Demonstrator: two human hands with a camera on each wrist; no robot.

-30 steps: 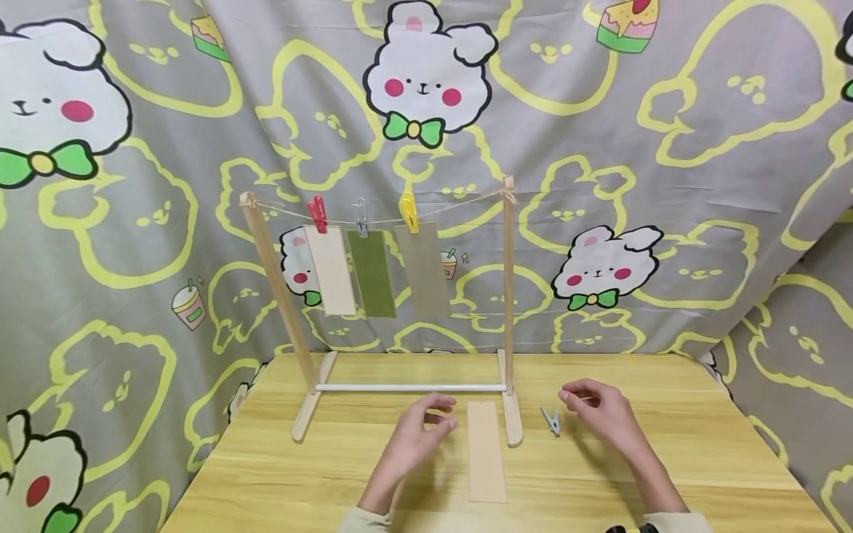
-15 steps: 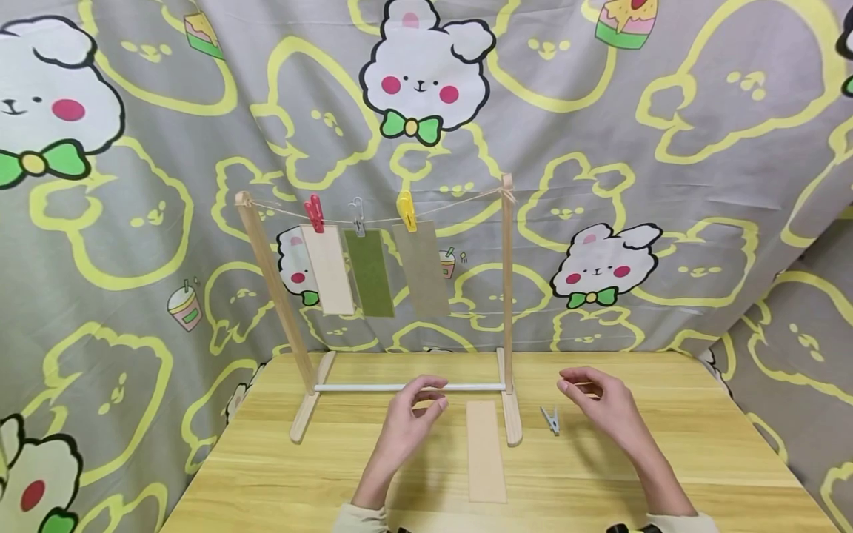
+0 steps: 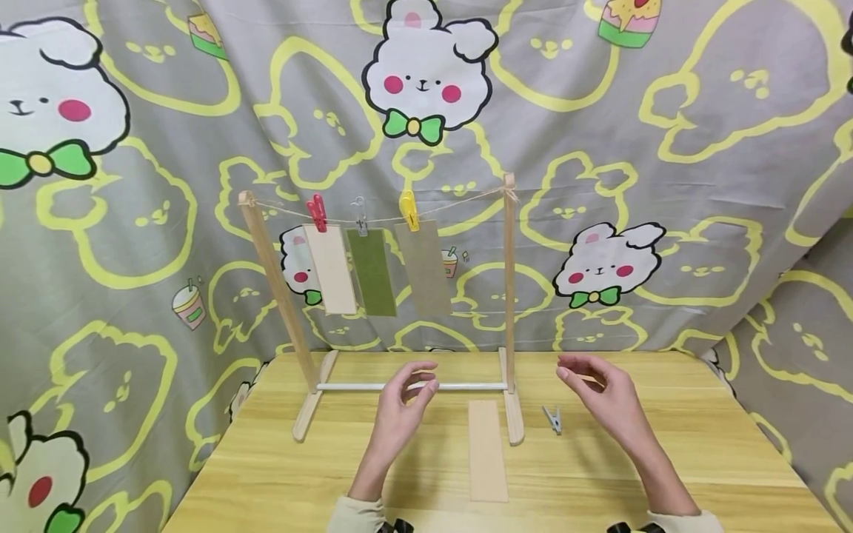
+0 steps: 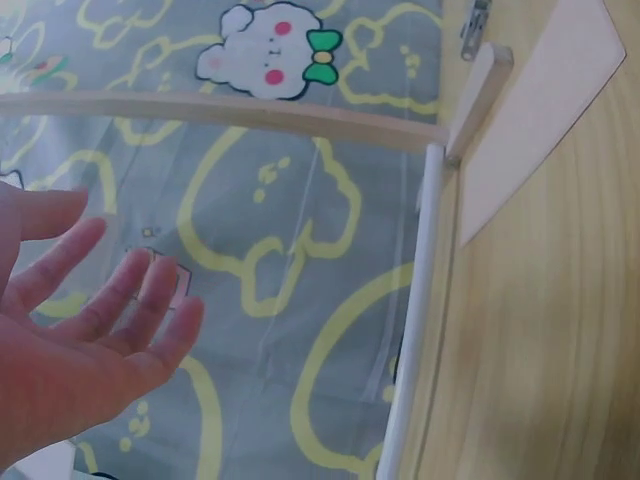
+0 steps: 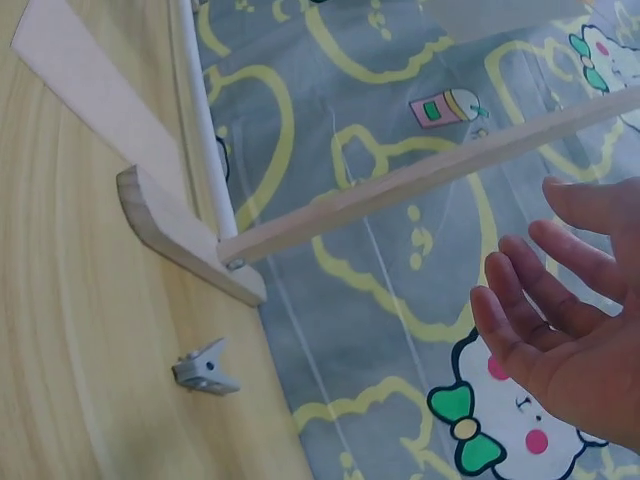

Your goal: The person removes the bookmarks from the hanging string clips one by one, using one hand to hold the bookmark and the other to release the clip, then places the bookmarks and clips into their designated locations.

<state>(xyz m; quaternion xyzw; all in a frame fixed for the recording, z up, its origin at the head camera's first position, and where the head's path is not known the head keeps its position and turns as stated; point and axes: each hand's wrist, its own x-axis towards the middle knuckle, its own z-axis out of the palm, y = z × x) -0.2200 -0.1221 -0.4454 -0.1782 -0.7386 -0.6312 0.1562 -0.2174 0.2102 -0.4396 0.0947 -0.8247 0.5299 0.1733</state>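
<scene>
My left hand [image 3: 403, 407] hovers over the table left of a flat beige strip [image 3: 488, 451], its fingers relaxed and holding nothing. On the other side, my right hand [image 3: 609, 396] is raised above and to the right of a grey clothespin [image 3: 552, 420], also holding nothing. In the right wrist view the clothespin [image 5: 205, 368] lies on the tabletop near the rack's foot. Three strips hang from the rack's string: a cream strip [image 3: 331, 270] under a red clip [image 3: 317, 213], a green strip [image 3: 373, 274] under a clear clip [image 3: 361, 216], and a grey-brown strip [image 3: 424, 270] under a yellow clip [image 3: 409, 210].
A wooden rack stands at the back, with a left post [image 3: 278, 296], a right post [image 3: 509, 289] and a white lower bar [image 3: 460, 386]. Its feet rest on the wood-grain table [image 3: 586, 488]. A patterned curtain [image 3: 520, 133] closes off the back and sides.
Both hands have risen a little away from the table, and the left has also drifted left, away from the beige strip. The strips and clothespin have stayed in place.
</scene>
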